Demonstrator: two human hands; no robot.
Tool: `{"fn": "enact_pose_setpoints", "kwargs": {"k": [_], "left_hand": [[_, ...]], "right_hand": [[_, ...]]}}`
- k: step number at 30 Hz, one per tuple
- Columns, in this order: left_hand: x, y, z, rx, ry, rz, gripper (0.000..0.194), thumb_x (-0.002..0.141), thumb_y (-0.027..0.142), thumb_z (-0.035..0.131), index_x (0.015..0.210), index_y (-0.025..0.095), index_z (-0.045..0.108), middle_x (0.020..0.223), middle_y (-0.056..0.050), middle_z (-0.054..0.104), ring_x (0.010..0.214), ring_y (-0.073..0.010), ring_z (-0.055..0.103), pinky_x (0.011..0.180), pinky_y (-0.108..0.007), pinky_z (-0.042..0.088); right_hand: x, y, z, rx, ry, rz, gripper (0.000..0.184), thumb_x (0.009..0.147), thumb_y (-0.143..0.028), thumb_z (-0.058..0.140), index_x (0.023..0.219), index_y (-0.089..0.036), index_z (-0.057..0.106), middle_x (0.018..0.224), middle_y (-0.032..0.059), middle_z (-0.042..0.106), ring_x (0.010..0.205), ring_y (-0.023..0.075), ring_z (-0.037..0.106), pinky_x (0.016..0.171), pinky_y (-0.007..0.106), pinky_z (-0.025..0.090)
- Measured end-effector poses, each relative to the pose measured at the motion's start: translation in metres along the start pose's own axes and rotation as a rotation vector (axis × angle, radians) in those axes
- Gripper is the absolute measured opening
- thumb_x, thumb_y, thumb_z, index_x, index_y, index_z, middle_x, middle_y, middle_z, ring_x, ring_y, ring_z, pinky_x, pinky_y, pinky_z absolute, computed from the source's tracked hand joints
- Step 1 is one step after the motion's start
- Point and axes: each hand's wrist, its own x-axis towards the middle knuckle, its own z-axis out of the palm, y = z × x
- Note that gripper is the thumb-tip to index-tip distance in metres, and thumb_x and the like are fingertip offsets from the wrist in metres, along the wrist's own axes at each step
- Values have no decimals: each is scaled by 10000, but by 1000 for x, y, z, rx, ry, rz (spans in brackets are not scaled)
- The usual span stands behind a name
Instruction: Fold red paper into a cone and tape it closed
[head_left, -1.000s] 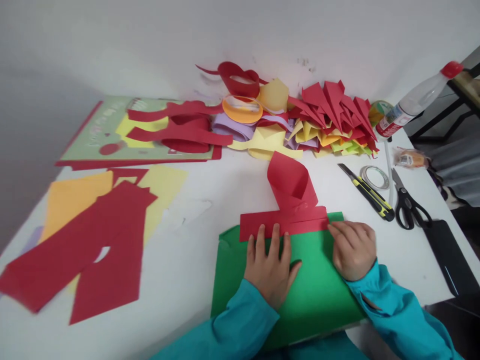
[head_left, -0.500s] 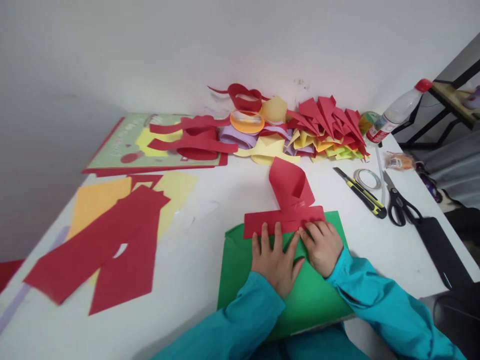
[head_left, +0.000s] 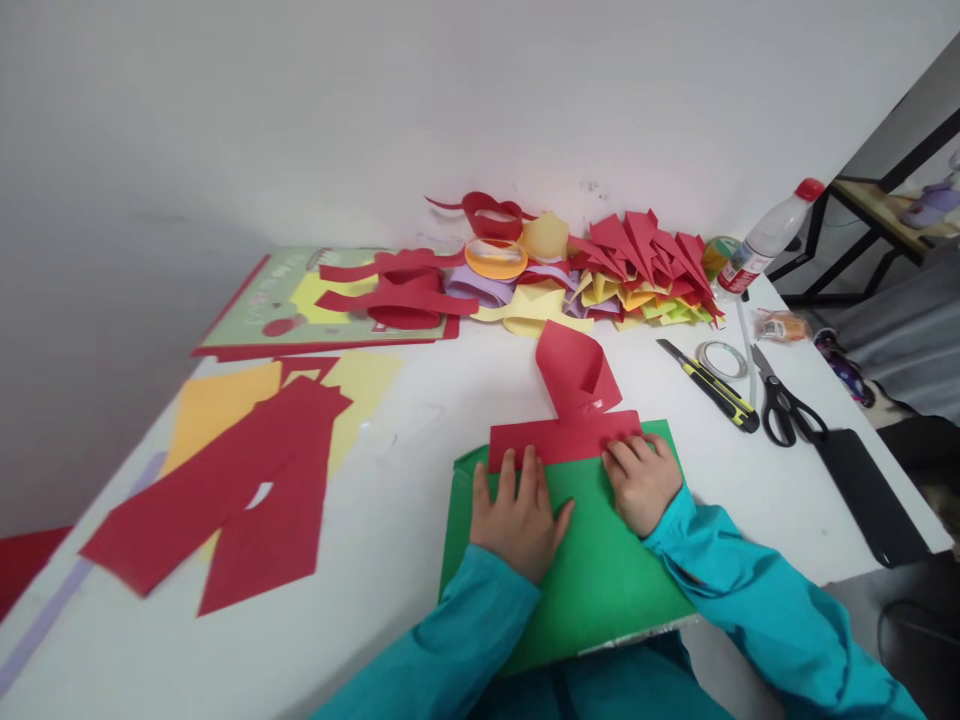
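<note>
A red paper cutout (head_left: pixel 525 438), with a long flat strip and a curled upper piece (head_left: pixel 571 362), lies partly over a green sheet (head_left: pixel 592 570) at the table's front edge. My left hand (head_left: pixel 517 515) rests flat on the green sheet, fingers stretched out and thumb apart, fingertips by the strip's lower left edge. At the strip's right end, my right hand (head_left: pixel 643 482) has bent fingers drawn together, their tips on the red paper. Its thumb is hard to make out. A shiny bit, perhaps tape, shows where the curled piece meets the strip.
Red paper pieces (head_left: pixel 277 490) lie at left over yellow and orange sheets. Along the wall are a green booklet (head_left: pixel 259 310), curled paper shapes (head_left: pixel 495 260) and folded red paper (head_left: pixel 649 250). On the right are a cutter (head_left: pixel 709 385), scissors (head_left: pixel 784 405), a tape roll (head_left: pixel 721 360), a bottle (head_left: pixel 769 240) and a black phone-like slab (head_left: pixel 870 495).
My left hand has slid left along the strip, its fingers now closer together, leaving a gap between the hands. My right hand stays at the strip's right end. The camera view has shifted slightly.
</note>
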Motion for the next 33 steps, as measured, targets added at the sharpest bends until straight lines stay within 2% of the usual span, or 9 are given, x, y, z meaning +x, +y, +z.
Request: {"fn": "enact_pose_setpoints", "kwargs": {"k": [6,13,22,26,30,33], "left_hand": [[-14,-20,0,107,75,1,488,844,355,448,1106,-29,596,1201,-242,561,1072,-394,531,923,-568,326],[-14,-18,-6,116,57,-57,432,842,281,428,1093,-22,606,1191,-224,575,1105,-360,523,955,-523,326],[-17,-23,-10,110,25,-110,417,844,264,407,1120,23,607,1218,-163,575,1110,-333,521,966,-504,324],[-19,-22,-7,94,14,-110,435,833,272,420,1151,26,586,1237,-179,557,1139,-329,501,978,-498,312],[-24,-22,-3,124,54,-96,465,829,272,419,1168,-17,554,1251,-226,528,1167,-331,480,959,-489,330],[-25,-26,-1,96,84,-92,452,821,261,434,1176,9,555,1231,-215,550,1153,-332,495,958,-495,329]], "right_hand": [[-11,15,3,-50,62,-4,197,844,-127,495,783,-160,679,923,44,697,852,192,539,775,366,347],[-21,27,3,-92,66,24,196,837,-126,516,748,-174,684,919,21,708,829,181,552,788,355,339],[-24,31,5,-13,72,27,198,832,-125,507,781,-182,690,913,16,710,837,173,545,770,339,337],[-24,31,6,5,81,39,201,834,-135,508,773,-184,692,904,26,708,839,170,540,765,337,341],[-24,30,6,18,100,52,193,833,-137,518,752,-183,687,892,27,707,823,163,539,758,334,348],[-23,29,7,30,110,58,168,823,-132,531,759,-176,680,888,28,705,818,168,537,756,335,349]]}}
